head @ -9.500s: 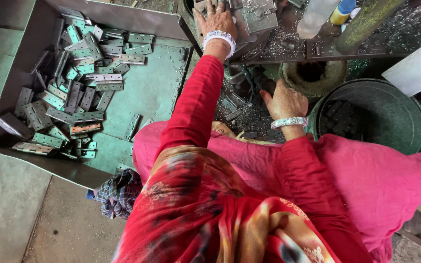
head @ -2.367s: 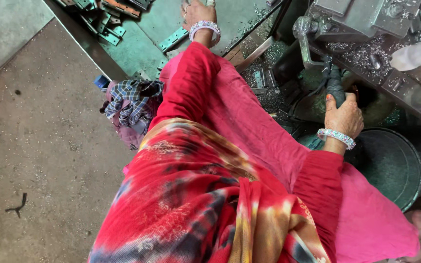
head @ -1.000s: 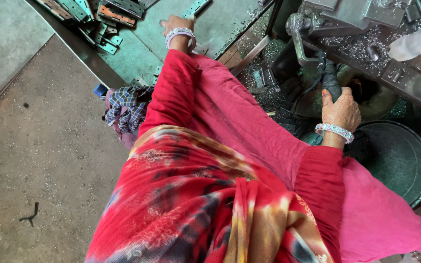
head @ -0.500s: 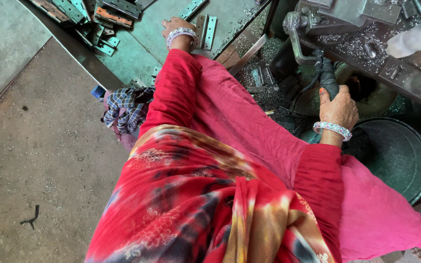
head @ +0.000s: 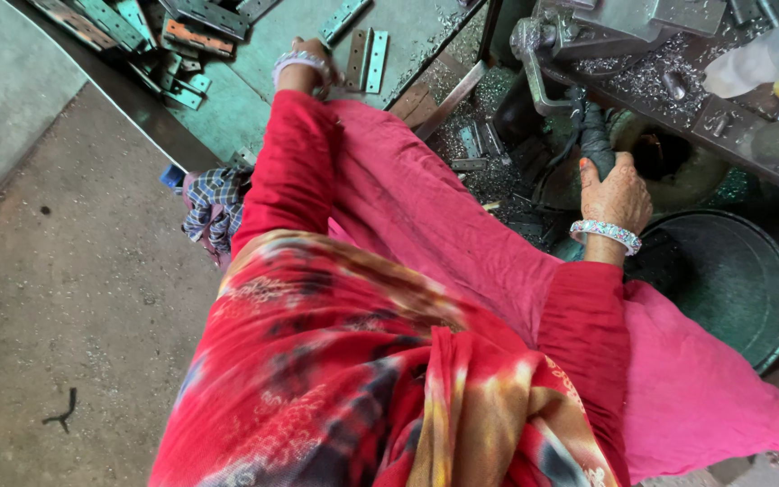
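Note:
My left hand, with a beaded bracelet on its wrist, reaches out over a green metal tray. It rests by a flat pair of metal hinges; its fingers are hidden from view. More hinges lie piled at the tray's far end. My right hand, also wearing a bracelet, is closed around the dark lever handle of a grey press machine. Red and pink clothing fills the middle of the view.
A dark green round bin stands beside my right arm. Metal shavings and small parts litter the floor under the machine. A plaid cloth lies at the tray's near edge. A plastic bottle lies on the machine bench. Concrete floor spreads to the left.
My left hand has shifted slightly along the tray, and the pair of hinges now lies right beside it. My right hand keeps its grip on the lever handle.

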